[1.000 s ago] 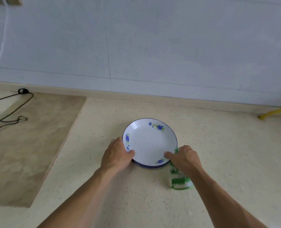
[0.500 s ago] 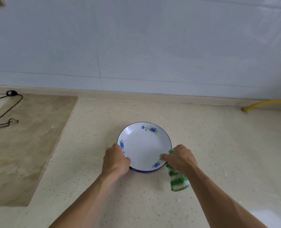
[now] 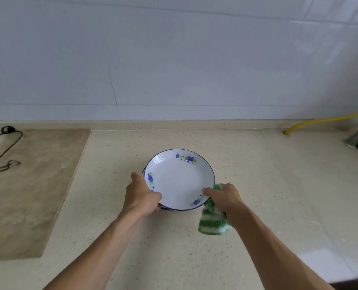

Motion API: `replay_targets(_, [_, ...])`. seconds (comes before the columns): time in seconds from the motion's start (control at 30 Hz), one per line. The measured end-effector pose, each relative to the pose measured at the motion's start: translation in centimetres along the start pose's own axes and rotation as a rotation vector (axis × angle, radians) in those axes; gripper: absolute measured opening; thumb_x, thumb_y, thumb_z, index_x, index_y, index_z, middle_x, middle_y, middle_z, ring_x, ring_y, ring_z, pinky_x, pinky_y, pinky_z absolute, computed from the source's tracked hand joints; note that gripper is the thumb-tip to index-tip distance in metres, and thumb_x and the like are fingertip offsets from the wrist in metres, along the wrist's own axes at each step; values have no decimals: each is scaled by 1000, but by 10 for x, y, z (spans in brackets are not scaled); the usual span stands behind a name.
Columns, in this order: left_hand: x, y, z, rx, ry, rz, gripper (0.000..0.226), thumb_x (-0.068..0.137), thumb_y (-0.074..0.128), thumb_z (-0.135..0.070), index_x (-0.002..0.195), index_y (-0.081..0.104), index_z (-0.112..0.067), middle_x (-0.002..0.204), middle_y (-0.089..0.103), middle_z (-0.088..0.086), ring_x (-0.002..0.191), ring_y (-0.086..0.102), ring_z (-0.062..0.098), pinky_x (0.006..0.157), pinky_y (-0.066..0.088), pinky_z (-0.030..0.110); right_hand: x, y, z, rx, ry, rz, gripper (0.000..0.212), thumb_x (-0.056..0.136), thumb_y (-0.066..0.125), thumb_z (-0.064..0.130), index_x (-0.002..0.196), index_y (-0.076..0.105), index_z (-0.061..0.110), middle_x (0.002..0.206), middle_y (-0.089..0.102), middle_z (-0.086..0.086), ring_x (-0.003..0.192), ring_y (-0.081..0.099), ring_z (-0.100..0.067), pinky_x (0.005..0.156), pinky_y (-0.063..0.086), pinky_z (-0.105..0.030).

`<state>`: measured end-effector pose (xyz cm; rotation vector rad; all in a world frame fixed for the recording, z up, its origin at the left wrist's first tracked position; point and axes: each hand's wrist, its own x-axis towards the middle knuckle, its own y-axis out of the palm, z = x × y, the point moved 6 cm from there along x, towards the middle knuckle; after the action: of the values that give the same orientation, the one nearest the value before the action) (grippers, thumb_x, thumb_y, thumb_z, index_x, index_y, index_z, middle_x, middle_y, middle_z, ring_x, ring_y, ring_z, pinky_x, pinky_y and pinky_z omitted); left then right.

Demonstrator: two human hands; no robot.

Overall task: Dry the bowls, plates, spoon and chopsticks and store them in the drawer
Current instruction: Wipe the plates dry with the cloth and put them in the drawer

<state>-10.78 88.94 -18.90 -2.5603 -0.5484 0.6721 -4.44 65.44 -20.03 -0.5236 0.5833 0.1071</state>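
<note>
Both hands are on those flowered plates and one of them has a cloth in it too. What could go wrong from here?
1. The right hand holds the green striped cloth and the plates in one grip, with only a thumb on the rim; that side might slip.
2. There seem to be two stacked plates, the lower one peeking out beside the left hand. Tilting could let the top one slide.
3. The hanging cloth may drag on the counter.

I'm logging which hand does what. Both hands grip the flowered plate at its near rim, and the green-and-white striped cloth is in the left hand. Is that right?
Not quite. The head view shows the green-and-white striped cloth in the right hand, not the left hand. The rest holds: both hands grip the flowered plate at its near rim.
</note>
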Motion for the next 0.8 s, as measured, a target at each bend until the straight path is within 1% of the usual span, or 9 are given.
replay_targets(0.1, [-21,4,-25,-24,42,35,44,77,64,0,111,39,-12,98,60,3,59,68,25,43,48,22,-23,-26,-6,84,17,-13,15,87,74,21,86,67,7,75,70,-14,61,68,-26,60,59,-33])
replay_targets(0.17, [-37,14,-40,-51,55,69,47,76,67,0,112,39,-13,100,60,4,69,69,26,46,52,24,-38,-49,-14,126,23,-24,15,87,73,20,86,67,7,74,71,-14,60,68,-26,59,59,-33])
replay_targets(0.23, [-52,28,-52,-90,64,114,51,74,69,0,114,39,-13,101,60,5,77,69,26,54,59,31,-51,-72,-25,161,34,-40,15,87,73,20,89,68,5,77,72,-16,61,69,-28,63,61,-36])
replay_targets(0.3, [-73,50,-67,-98,78,159,52,73,70,-2,114,41,-13,100,63,4,77,68,24,56,57,30,-66,-104,-39,205,36,-70,17,86,74,19,90,69,4,78,73,-18,63,70,-30,67,63,-42])
replay_targets(0.37, [-94,73,-81,-109,99,208,43,68,68,-6,107,52,-10,94,67,4,67,65,20,54,54,26,-79,-135,-52,237,26,-103,16,85,74,17,89,70,2,76,73,-18,62,70,-30,68,63,-45])
replay_targets(0.43, [-121,105,-99,-157,103,254,26,72,66,-6,98,63,-6,86,67,5,62,59,18,53,53,25,-95,-174,-74,278,23,-138,15,85,73,16,89,70,1,74,72,-18,59,69,-29,65,62,-43])
replay_targets(0.57, [-174,166,-127,-301,73,292,20,90,63,-17,109,57,-14,101,65,6,74,61,20,54,52,27,-123,-243,-121,366,45,-170,16,87,72,16,91,68,1,79,73,-21,62,70,-31,62,62,-42])
replay_targets(0.67, [-219,217,-143,-375,76,285,22,93,61,-19,113,51,-20,108,62,3,88,63,21,59,53,30,-142,-295,-160,412,46,-177,19,88,72,17,96,68,0,81,74,-22,62,71,-31,56,60,-37])
replay_targets(0.8, [-283,301,-158,-438,40,331,31,95,58,-16,123,48,-20,117,60,6,104,62,28,74,58,39,-166,-374,-221,441,48,-231,17,86,71,13,93,70,-2,75,73,-20,56,68,-29,58,62,-40])
